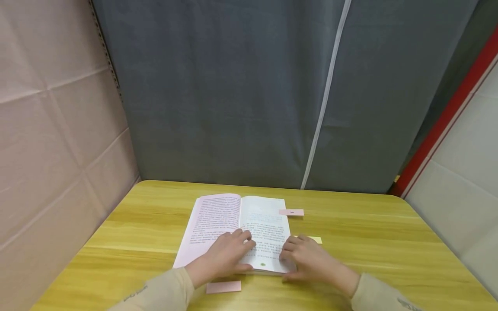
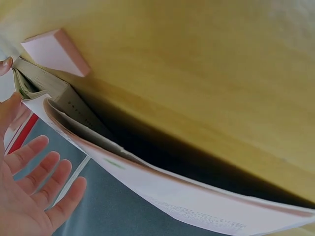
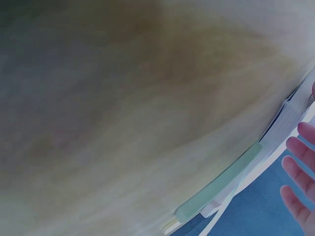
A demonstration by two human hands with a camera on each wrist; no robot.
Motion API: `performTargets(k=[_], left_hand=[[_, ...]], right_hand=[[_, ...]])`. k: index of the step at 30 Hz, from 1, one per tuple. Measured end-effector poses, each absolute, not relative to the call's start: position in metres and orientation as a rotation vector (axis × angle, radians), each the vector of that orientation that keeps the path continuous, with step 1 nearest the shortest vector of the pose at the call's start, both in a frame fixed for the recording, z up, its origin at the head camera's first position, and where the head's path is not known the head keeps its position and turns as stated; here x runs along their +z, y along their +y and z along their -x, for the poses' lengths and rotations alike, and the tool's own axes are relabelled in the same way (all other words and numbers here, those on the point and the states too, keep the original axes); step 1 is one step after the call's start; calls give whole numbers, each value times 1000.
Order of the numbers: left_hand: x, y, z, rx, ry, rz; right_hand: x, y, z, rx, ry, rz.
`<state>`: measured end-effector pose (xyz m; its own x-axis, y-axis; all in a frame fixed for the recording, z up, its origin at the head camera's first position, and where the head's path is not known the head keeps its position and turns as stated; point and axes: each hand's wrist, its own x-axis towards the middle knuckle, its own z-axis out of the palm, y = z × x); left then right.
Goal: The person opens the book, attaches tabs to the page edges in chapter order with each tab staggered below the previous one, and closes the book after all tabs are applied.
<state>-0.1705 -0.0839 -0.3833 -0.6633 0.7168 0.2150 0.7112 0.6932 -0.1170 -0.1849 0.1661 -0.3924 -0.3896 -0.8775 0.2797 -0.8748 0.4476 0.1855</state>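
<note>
An open book lies on the wood-grain table, printed text on both pages. Over its lower middle is my left hand, its thumb at the book's bottom edge. In the left wrist view this hand's other fingers are spread apart above the page. My right hand is at the lower right corner, thumb by the bottom edge. The right wrist view shows its fingers extended and spaced beside the page edges. A green strip lies along the book's right side, hidden in the head view by the right hand.
A pink sticky-note pad lies in front of the book. From its right edge stick out a pink tab and a yellow one. The wooden table meets a grey curtain at the back, with pale cloth on both sides.
</note>
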Motion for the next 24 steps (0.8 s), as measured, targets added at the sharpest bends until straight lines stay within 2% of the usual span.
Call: performTargets(k=[24], left_hand=[[-381,-99,162,38,-2346,1250]], right_hand=[[-398,174,185,24,-2330,-1446]])
